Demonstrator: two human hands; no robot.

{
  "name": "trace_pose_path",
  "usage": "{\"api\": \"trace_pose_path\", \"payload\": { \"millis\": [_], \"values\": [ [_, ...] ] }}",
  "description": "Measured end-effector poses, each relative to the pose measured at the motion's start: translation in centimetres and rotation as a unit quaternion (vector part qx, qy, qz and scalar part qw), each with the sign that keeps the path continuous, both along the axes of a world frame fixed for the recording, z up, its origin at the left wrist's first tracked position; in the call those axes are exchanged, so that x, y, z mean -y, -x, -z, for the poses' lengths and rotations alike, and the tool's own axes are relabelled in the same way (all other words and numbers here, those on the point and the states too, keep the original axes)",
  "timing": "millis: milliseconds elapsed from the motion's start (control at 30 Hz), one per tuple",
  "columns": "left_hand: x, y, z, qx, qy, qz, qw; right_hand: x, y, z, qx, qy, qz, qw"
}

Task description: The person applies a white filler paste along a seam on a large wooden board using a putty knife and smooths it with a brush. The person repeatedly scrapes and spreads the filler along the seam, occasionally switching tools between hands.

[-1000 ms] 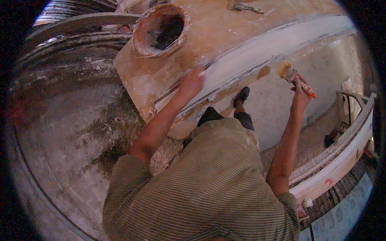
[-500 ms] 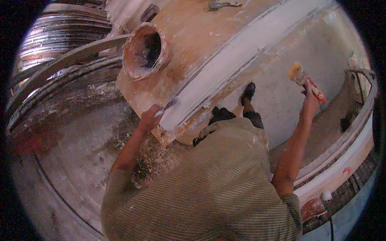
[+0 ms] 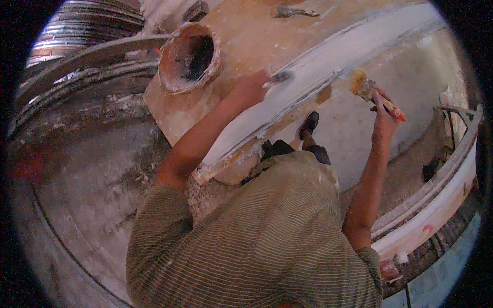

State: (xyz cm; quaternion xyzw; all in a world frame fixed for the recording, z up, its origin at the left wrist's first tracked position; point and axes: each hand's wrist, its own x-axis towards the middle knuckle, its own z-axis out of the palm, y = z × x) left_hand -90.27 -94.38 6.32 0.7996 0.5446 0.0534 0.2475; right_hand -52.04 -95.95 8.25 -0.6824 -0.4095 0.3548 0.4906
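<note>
1. Half a second ago the left hand [image 3: 254,86] was low at the near end of the white strip [image 3: 313,69]; now it is farther up, right of the bucket [image 3: 216,59], with the arm stretched across the board [image 3: 246,41].
2. The right hand [image 3: 385,108] keeps the same hold on the brush [image 3: 365,87], out over the pale floor [image 3: 359,131].
3. The left fingers are closed on a dark tool [image 3: 282,76], which sticks out past the fingertips against the strip's upper edge; the exact finger placing is blurred.
4. The right fingers are wrapped around the brush's handle, leaving its orange-red end showing behind the hand.
5. The strip is long and narrow, lying along the board's side nearest the person. Its face is white and fairly even, with dark streaks along both edges.
6. The brush has yellowish, splayed bristles pointing up and left, with a crusted pale band below them; it is well apart from the strip.
7. The bucket has a whitish, crusted rim and a dark inside.
</note>
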Motion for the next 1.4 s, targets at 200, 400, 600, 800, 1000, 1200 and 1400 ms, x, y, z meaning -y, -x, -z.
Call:
{"api": "trace_pose_path", "payload": {
  "millis": [200,400,600,800,1000,1200,1400],
  "values": [
    [1.1,1.0,1.1,-0.046,-0.105,0.016,0.993,-0.4,1.2,0.8,-0.054,0.015,0.018,0.998],
    [0.8,-1.7,-1.4,0.045,0.039,-0.1,0.993,-1.5,2.8,-2.3,-0.055,0.01,-0.029,0.998],
    [16.5,13.3,0.7,0.211,0.314,-0.458,0.804,-1.9,-0.8,-1.1,-0.055,0.024,-0.002,0.998],
    [9.8,2.6,1.6,0.103,0.117,-0.333,0.93,-1.6,-5.0,1.3,-0.054,0.062,0.006,0.997],
    [-6.0,-15.0,1.9,0.2,0.114,-0.253,0.94,-2.5,-5.3,0.1,-0.056,0.051,-0.03,0.997],
    [0.5,-7.1,4.2,0.191,0.113,-0.267,0.938,-3.8,-8.2,3.1,0.009,0.011,-0.083,0.996],
    [13.9,7.8,3.4,0.004,0.061,-0.308,0.949,-4.3,-9.7,6.0,-0.064,0.033,0.014,0.997]
  ]
}}
